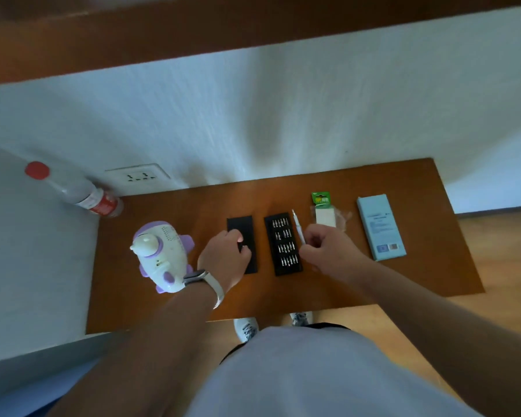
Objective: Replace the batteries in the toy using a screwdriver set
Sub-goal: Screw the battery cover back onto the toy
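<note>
Both forearms reach up from the bottom of the frame to mid-table (427,266). The right hand (325,248), fingers curled, grips the silver screwdriver (297,225) beside the bit tray (283,245). The left hand (223,257) curls over the black cover (241,225); whether it grips is unclear. The toy (163,257) stands at centre left, the battery pack (324,212) right of centre.

One head-worn wide-angle camera looks steeply down over the person's own torso (298,374) onto the wooden table (427,266), close below, wall (283,115) ahead.
</note>
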`<action>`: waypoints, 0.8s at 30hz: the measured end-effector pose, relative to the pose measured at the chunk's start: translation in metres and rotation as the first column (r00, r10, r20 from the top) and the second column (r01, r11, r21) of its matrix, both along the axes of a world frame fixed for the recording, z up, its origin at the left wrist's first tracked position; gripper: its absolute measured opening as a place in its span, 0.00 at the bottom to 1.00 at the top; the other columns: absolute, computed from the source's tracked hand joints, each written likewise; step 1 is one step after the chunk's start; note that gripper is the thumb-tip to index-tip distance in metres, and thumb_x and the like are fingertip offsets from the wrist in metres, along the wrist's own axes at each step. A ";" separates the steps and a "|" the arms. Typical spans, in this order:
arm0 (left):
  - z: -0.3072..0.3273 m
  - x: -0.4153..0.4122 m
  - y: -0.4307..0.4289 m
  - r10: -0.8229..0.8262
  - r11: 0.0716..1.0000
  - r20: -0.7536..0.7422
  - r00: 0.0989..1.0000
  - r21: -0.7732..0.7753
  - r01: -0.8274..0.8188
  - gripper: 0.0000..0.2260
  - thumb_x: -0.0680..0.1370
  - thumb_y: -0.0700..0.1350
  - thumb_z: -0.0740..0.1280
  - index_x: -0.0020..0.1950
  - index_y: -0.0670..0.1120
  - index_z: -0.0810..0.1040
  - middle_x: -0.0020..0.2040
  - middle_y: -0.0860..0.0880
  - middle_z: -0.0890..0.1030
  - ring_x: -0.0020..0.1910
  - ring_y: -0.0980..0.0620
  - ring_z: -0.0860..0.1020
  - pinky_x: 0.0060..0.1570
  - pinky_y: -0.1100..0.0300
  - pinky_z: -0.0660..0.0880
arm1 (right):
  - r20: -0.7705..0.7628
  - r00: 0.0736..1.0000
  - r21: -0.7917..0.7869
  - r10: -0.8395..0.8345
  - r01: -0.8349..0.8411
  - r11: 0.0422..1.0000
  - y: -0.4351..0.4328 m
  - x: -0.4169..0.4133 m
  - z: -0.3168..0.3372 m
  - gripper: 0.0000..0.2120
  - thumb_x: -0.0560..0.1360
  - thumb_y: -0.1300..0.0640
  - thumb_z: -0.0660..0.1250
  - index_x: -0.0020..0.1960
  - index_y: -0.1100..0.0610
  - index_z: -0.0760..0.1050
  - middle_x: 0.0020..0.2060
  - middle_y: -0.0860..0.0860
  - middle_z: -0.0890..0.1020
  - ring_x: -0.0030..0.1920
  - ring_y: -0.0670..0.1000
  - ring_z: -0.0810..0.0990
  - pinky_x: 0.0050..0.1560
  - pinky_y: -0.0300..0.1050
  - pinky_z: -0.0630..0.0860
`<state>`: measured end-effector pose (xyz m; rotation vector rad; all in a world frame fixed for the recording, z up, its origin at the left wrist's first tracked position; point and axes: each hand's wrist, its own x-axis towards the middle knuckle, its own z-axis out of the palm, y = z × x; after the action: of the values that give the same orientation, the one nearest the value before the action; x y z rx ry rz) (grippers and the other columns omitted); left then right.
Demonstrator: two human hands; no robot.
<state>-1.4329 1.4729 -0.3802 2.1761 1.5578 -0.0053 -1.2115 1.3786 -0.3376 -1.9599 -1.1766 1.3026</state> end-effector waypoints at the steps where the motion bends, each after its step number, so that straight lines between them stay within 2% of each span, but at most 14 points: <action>1: -0.008 0.001 0.001 -0.008 1.000 -0.041 0.999 0.013 0.009 0.09 0.81 0.50 0.64 0.57 0.49 0.78 0.46 0.52 0.76 0.43 0.52 0.76 0.39 0.59 0.74 | -0.001 1.000 -0.009 -0.001 0.001 1.000 -0.003 0.005 -0.001 0.08 0.74 0.58 0.68 0.42 0.61 0.72 0.31 0.51 0.77 0.31 0.46 0.77 0.33 0.43 0.75; 5: -0.032 0.007 0.002 -0.036 0.998 -0.169 0.985 0.051 0.046 0.09 0.81 0.51 0.62 0.53 0.49 0.79 0.42 0.53 0.74 0.41 0.53 0.74 0.34 0.59 0.70 | -0.014 1.000 -0.021 -0.007 0.007 1.000 -0.017 0.023 -0.005 0.08 0.73 0.57 0.68 0.38 0.57 0.71 0.28 0.48 0.75 0.29 0.46 0.78 0.31 0.42 0.75; 7: -0.039 0.011 0.004 -0.040 0.998 -0.223 0.974 0.042 0.050 0.09 0.82 0.51 0.61 0.55 0.50 0.79 0.43 0.52 0.75 0.43 0.52 0.74 0.36 0.58 0.71 | -0.013 1.000 -0.018 -0.007 0.007 1.000 -0.023 0.031 -0.007 0.09 0.73 0.57 0.68 0.37 0.55 0.70 0.28 0.47 0.74 0.30 0.47 0.78 0.30 0.40 0.74; 10: -0.046 0.019 0.006 -0.016 1.000 -0.271 0.962 0.020 0.022 0.09 0.83 0.51 0.61 0.56 0.49 0.78 0.45 0.51 0.76 0.44 0.51 0.74 0.39 0.55 0.75 | -0.007 1.000 -0.013 0.000 0.000 1.000 -0.030 0.042 -0.011 0.09 0.73 0.57 0.68 0.38 0.59 0.70 0.31 0.50 0.75 0.32 0.50 0.78 0.30 0.40 0.74; 13: -0.052 0.022 0.007 0.009 1.000 -0.305 0.952 0.009 -0.006 0.09 0.83 0.48 0.61 0.58 0.48 0.78 0.47 0.49 0.77 0.45 0.50 0.75 0.41 0.53 0.77 | -0.009 1.000 -0.023 -0.009 0.008 1.000 -0.035 0.051 -0.014 0.10 0.73 0.57 0.69 0.37 0.55 0.70 0.31 0.51 0.75 0.32 0.51 0.79 0.30 0.40 0.73; 16: -0.057 0.023 0.009 0.027 1.000 -0.310 0.950 0.017 -0.023 0.09 0.83 0.46 0.61 0.59 0.47 0.79 0.50 0.47 0.78 0.48 0.48 0.76 0.37 0.55 0.71 | -0.002 1.000 -0.025 -0.009 0.009 1.000 -0.036 0.057 -0.016 0.09 0.73 0.56 0.69 0.37 0.55 0.70 0.31 0.51 0.76 0.32 0.50 0.80 0.30 0.37 0.73; 18: -0.060 0.021 0.012 0.043 0.999 -0.307 0.951 0.014 -0.041 0.09 0.83 0.46 0.62 0.60 0.46 0.79 0.51 0.46 0.79 0.48 0.47 0.76 0.37 0.55 0.68 | 0.000 1.000 -0.027 -0.014 0.014 1.000 -0.035 0.061 -0.017 0.08 0.73 0.56 0.68 0.38 0.56 0.71 0.33 0.55 0.78 0.33 0.51 0.80 0.31 0.39 0.74; 24: -0.067 0.019 0.019 0.075 0.996 -0.411 0.909 -0.006 -0.085 0.07 0.82 0.48 0.64 0.57 0.49 0.79 0.42 0.54 0.69 0.43 0.52 0.69 0.31 0.59 0.61 | -0.019 0.999 -0.005 -0.030 0.030 1.000 -0.036 0.067 -0.018 0.08 0.74 0.56 0.68 0.38 0.54 0.71 0.38 0.59 0.80 0.32 0.49 0.78 0.33 0.40 0.76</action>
<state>-1.4135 1.4916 -0.4476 2.1867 1.8576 -0.4835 -1.1444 1.3423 -0.3558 -1.9569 -1.1324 1.3066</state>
